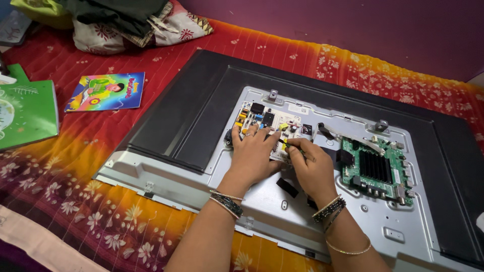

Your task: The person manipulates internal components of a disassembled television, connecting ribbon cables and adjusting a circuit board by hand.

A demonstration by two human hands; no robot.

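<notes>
Right hand (313, 168) — fingers curled shut around a small yellow-and-black tool (285, 146), its tip down on the pale circuit board (264, 123); whether it is a screwdriver cannot be told. Left hand (253, 155) — fingers spread open and laid flat on the same board, pressing its lower half, gripping nothing. Both wrists carry bangles. The pale circuit board sits at the upper left of a grey metal back plate (201, 174), studded with black, yellow and blue parts. A flat ribbon cable (348, 137) runs from just right of this board toward a green circuit board (375, 168), which lies to the right of the hands, near but apart from them. The metal plate rests inside a large black television frame (191, 100), laid face-down on a red-and-orange floral bedspread (126, 211). On the bedspread, well apart to the left — a bright children's book (107, 91) and a green book (26, 113). At the top left, a heap of folded cloth (126, 22).
</notes>
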